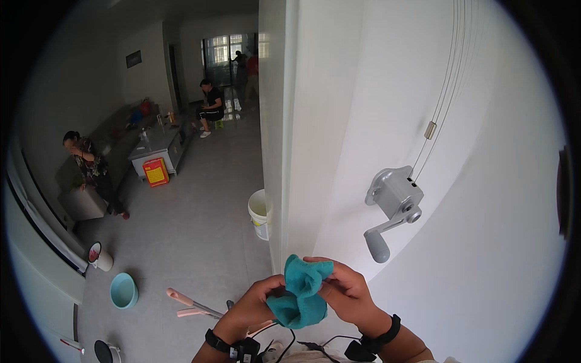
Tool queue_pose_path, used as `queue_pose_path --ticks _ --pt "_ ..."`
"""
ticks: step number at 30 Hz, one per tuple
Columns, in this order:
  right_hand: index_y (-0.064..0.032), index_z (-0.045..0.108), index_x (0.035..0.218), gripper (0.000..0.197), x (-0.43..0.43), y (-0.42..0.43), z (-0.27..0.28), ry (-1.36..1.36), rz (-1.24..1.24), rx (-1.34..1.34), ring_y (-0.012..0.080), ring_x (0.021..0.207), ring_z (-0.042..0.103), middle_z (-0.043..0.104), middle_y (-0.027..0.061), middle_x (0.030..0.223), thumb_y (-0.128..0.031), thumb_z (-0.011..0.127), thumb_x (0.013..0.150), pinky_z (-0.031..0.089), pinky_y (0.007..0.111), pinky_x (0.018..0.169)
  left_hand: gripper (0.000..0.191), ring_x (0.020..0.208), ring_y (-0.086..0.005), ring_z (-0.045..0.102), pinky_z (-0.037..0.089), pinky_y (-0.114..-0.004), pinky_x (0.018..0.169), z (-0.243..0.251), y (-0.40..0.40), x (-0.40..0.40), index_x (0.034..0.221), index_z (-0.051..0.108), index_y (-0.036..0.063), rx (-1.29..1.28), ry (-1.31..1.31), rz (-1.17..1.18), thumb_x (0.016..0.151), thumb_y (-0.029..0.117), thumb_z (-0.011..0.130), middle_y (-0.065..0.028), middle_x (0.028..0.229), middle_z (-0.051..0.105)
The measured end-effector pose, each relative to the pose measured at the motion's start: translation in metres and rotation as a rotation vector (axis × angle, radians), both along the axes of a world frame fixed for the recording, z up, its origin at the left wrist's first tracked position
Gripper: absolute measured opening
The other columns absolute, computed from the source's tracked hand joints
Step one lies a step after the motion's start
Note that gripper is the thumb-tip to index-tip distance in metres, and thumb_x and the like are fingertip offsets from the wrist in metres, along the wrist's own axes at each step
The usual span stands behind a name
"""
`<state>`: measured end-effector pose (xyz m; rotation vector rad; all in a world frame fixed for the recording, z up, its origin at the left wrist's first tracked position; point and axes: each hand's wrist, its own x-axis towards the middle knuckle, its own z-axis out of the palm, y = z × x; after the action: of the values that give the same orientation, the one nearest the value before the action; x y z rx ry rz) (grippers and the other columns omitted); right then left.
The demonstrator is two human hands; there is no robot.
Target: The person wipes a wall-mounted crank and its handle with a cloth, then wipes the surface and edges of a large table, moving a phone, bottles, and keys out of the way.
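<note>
A bunched teal cloth (pixel 303 290) is held between both hands in front of the body. My left hand (pixel 257 301) grips its left edge, while my right hand (pixel 347 292) pinches its upper right part with thumb and fingers. Both wrists wear black straps with small devices and cables. Above and to the right of my hands, a grey metal hand-crank winch (pixel 394 193) is fixed to the white wall, its crank handle (pixel 377 247) pointing down and thin cables (pixel 436 109) running up from it.
A wall edge (pixel 277 136) divides the view. To the left stand a white bucket (pixel 259 215), a light blue basin (pixel 124 291), a trash bin (pixel 100 257) and pink-handled tools (pixel 195 304). One person (pixel 93 170) leans by a sofa; another (pixel 211 106) sits farther back, near a low table (pixel 159 147).
</note>
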<state>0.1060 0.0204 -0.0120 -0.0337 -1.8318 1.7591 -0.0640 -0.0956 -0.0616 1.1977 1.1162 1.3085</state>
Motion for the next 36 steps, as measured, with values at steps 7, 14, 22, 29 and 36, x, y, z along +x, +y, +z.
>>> queue_pose_path --ticks 7,14,22,29,36 --pt "-0.0015 0.026 0.145 0.059 -0.032 -0.033 0.026 0.214 -0.398 0.315 0.0268 0.122 0.05 0.046 0.0203 0.134 -0.008 0.055 0.094 0.041 0.037 0.1 0.05 0.116 -0.0188 0.048 0.043 -0.033 0.098 0.024 0.012 0.012 0.131 0.032 0.0083 0.393 -0.246 0.338 0.088 0.001 0.058 -0.0107 0.128 0.046" --pt "0.0006 0.042 0.133 0.058 -0.025 -0.041 -0.001 0.232 -0.605 0.588 0.0294 0.101 0.063 0.058 0.0221 0.116 -0.005 0.07 0.082 0.051 0.035 0.083 0.048 0.108 -0.0182 0.054 0.045 -0.033 0.094 0.003 -0.009 0.012 0.128 0.041 0.0037 0.34 -0.2 0.318 0.086 0.001 0.063 -0.0087 0.119 0.052" --pt "0.0029 0.033 0.137 0.06 -0.009 -0.056 -0.027 0.249 -0.675 0.082 0.0182 0.106 0.055 0.053 0.0151 0.119 0.002 0.061 0.084 0.047 0.031 0.089 0.029 0.092 -0.0163 0.061 0.058 -0.031 0.076 0.008 -0.056 0.03 0.12 0.053 0.0035 0.015 -0.286 0.369 0.092 -0.002 0.052 -0.0079 0.109 0.059" --pt "0.0006 0.039 0.136 0.059 0.007 -0.088 -0.076 -0.015 -0.603 -0.062 0.0133 0.091 0.057 0.055 0.0072 0.101 0.002 0.062 0.082 0.048 0.026 0.079 0.027 0.086 -0.0147 0.063 0.056 -0.027 0.07 -0.023 -0.109 0.038 0.117 0.056 0.0032 -0.056 -0.34 0.294 0.091 -0.001 0.055 -0.0072 0.105 0.061" --pt "0.0 0.045 0.133 0.051 0.011 -0.124 -0.077 -0.059 -0.627 -0.105 0.007 0.081 0.054 0.055 0.0007 0.092 -0.005 0.064 0.086 0.045 0.02 0.072 0.032 0.107 -0.0177 0.056 0.047 -0.032 0.09 -0.023 -0.145 0.023 0.106 0.063 0.0049 0.127 -0.098 0.28 0.076 -0.005 0.068 -0.0082 0.116 0.057"
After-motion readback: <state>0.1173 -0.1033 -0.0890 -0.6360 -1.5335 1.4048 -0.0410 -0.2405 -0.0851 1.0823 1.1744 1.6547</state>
